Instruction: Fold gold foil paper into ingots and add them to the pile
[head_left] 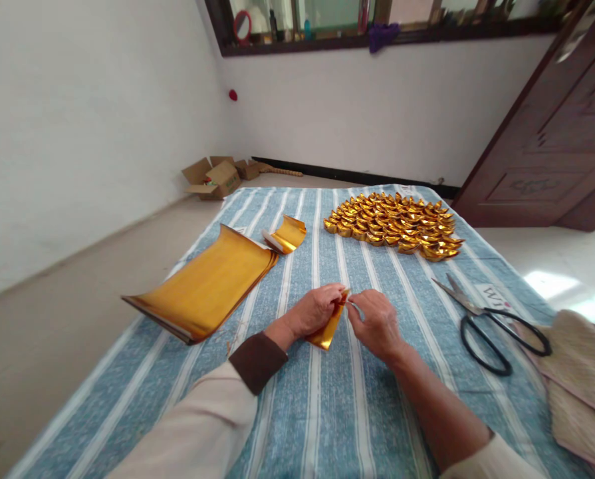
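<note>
A folded strip of gold foil paper [328, 330] is held over the middle of the striped cloth. My left hand [316, 310] is closed around its left side. At the strip's upper end, the fingertips of my right hand [377, 324] pinch its edge; the exact grip is partly hidden. To the left lies a stack of large gold foil sheets [210, 283], curling at the edges. Just beyond that, a smaller pile of gold foil pieces [290, 234] curls upward. Many folded gold paper ingots [389, 225] stand in close rows at the far right.
Open scissors [476, 309] with black handles lie on the right of the blue-and-white striped cloth [297, 412]. A beige textile [579, 379] sits at the right edge. An open cardboard box [213, 178] is on the floor past the far left corner.
</note>
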`<state>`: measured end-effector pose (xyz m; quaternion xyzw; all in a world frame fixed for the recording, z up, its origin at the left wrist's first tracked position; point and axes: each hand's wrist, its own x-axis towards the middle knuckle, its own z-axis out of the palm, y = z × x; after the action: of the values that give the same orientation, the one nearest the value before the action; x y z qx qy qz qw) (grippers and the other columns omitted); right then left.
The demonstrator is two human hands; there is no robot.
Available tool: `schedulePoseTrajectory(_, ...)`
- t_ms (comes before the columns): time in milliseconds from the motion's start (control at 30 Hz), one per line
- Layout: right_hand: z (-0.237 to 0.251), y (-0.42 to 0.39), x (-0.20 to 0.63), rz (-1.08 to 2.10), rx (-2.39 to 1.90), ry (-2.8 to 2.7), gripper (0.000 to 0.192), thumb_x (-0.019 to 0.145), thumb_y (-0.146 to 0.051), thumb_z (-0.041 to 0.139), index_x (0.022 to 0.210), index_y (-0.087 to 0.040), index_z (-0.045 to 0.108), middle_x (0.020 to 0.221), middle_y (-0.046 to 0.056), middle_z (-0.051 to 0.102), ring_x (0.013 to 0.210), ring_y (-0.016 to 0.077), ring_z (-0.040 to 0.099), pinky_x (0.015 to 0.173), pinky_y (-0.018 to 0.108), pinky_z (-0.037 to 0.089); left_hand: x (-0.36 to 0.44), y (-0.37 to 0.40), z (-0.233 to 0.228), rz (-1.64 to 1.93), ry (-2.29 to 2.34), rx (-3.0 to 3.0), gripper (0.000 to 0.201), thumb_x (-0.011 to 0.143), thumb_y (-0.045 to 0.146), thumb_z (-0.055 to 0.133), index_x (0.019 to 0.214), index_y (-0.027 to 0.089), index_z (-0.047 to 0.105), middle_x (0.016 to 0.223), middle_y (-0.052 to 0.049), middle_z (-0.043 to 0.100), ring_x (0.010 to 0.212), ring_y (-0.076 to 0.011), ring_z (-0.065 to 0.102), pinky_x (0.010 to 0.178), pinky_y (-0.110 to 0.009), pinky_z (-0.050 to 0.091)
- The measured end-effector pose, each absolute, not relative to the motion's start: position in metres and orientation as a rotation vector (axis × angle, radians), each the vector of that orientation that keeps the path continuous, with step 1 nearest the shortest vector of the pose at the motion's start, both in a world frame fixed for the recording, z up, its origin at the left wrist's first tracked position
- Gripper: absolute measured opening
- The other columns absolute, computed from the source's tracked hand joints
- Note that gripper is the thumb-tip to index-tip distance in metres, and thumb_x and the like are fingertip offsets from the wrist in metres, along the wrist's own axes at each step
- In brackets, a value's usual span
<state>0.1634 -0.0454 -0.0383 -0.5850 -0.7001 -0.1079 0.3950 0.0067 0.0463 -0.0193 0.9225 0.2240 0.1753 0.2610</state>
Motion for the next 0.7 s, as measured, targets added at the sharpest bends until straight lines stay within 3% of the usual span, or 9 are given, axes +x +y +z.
schedulePoseTrajectory(100, -0.044, -0.04, 0.168, -0.159, -1.509, -1.694, 0.016, 0.09, -0.019, 0.051, 0.092, -0.019, 0.066, 0.085, 0.007, 0.07, 0.083, 0.0206, 0.063, 0.077, 0.032, 0.046, 0.012, 0.046, -0.021, 0.489, 0.589, 2.489, 0.018, 0.088, 0.01, 0.047, 0.099, 0.018, 0.059, 0.119, -0.009, 0.064, 0.115, -0.0199, 0.06, 0.101, -0.037, 0.047)
schedulePoseTrajectory(200, -0.052, -0.036, 0.169, -0.056, -1.5, -1.651, 0.02, 0.089, -0.019, 0.05, 0.102, -0.018, 0.065, 0.092, 0.008, 0.071, 0.086, 0.0206, 0.065, 0.078, 0.031, 0.049, 0.015, 0.047, -0.028, 0.549, 0.631, 2.404, 0.04, 0.086, 0.013, 0.053, 0.126, 0.017, 0.048, 0.116, -0.01, 0.063, 0.112, -0.0212, 0.061, 0.099, -0.039, 0.049)
schedulePoseTrajectory(267, -0.055, -0.035, 0.169, -0.018, -1.492, -1.674, 0.022, 0.09, -0.018, 0.049, 0.104, -0.019, 0.065, 0.094, 0.008, 0.072, 0.087, 0.0204, 0.065, 0.079, 0.031, 0.049, 0.016, 0.048, -0.033, 0.562, 0.654, 2.34, 0.051, 0.083, 0.01, 0.053, 0.132, 0.016, 0.041, 0.11, -0.008, 0.064, 0.106, -0.0202, 0.062, 0.095, -0.038, 0.051)
schedulePoseTrajectory(367, -0.056, -0.035, 0.169, -0.05, -1.499, -1.804, 0.022, 0.092, -0.017, 0.047, 0.103, -0.019, 0.067, 0.091, 0.007, 0.072, 0.086, 0.0207, 0.064, 0.079, 0.032, 0.046, 0.014, 0.048, -0.033, 0.554, 0.656, 2.33, 0.051, 0.08, 0.005, 0.05, 0.129, 0.015, 0.041, 0.108, -0.008, 0.063, 0.101, -0.0187, 0.063, 0.092, -0.036, 0.052)
schedulePoseTrajectory(533, -0.049, -0.04, 0.168, -0.157, -1.522, -2.006, 0.021, 0.095, -0.017, 0.047, 0.094, -0.017, 0.068, 0.081, 0.006, 0.068, 0.079, 0.0201, 0.059, 0.077, 0.032, 0.04, -0.009, 0.04, -0.009, 0.395, 0.456, 2.528, 0.03, 0.083, 0.008, 0.046, 0.11, 0.017, 0.055, 0.125, -0.012, 0.06, 0.122, -0.0228, 0.054, 0.105, -0.039, 0.043)
schedulePoseTrajectory(700, -0.038, -0.047, 0.162, -0.157, -1.525, -2.149, 0.018, 0.096, -0.028, 0.052, 0.095, -0.018, 0.067, 0.086, 0.007, 0.066, 0.084, 0.0212, 0.056, 0.079, 0.034, 0.038, -0.045, 0.021, 0.014, 0.198, 0.439, 2.581, 0.018, 0.085, 0.013, 0.051, 0.098, 0.022, 0.061, 0.107, -0.006, 0.068, 0.108, -0.0215, 0.061, 0.101, -0.037, 0.044)
